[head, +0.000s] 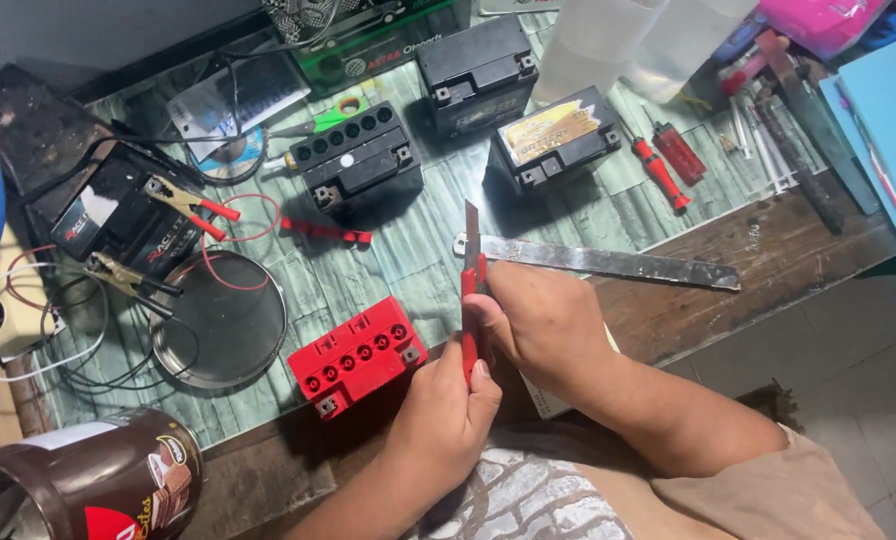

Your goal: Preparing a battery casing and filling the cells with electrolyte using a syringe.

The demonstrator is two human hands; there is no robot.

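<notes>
Both my hands hold a red utility knife [471, 285] upright over the workbench edge, its grey blade pointing away from me. My left hand [446, 415] grips the lower end of the handle. My right hand [543, 325] wraps the handle's middle from the right. A red battery [356, 355] with several round holes on top lies just left of my hands. Just beyond the blade tip lies a long metal ruler [608, 262].
Three black batteries [361, 160] [476, 72] [556, 138] stand further back. A round metal dish [223, 320], clip leads [183, 205] and another battery [118, 215] are at the left. A red screwdriver [658, 170] lies right. A brown tin [98, 485] stands near left.
</notes>
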